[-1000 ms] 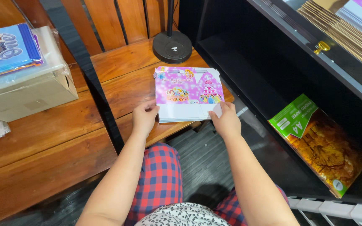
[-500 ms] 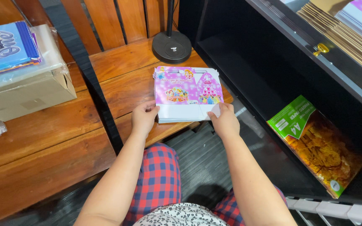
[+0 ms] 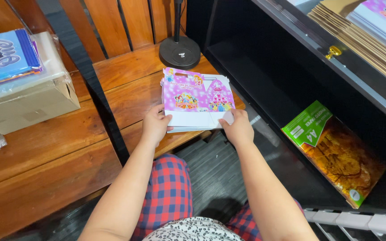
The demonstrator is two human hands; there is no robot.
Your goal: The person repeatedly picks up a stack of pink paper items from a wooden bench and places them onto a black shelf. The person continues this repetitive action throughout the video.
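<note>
Fingers of both hands, left hand (image 3: 155, 126) and right hand (image 3: 237, 129), pinch the near edge of a pink printed card stack (image 3: 196, 99) on the wooden table (image 3: 126, 96).

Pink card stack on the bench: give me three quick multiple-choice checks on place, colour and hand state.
1. Where does the pink card stack lie?
A. on the wooden bench
B. inside the black shelf
C. on the cardboard box

2. What colour is the flap of the paper pack in the shelf?
A. blue
B. green
C. red

3. How do the hands meet the stack?
A. both at its near edge
B. only the left
C. neither

Answers: 1 A, it rests on the wooden bench boards. 2 B, its upper flap is green. 3 A, left hand and right hand both grip the near edge.
</note>
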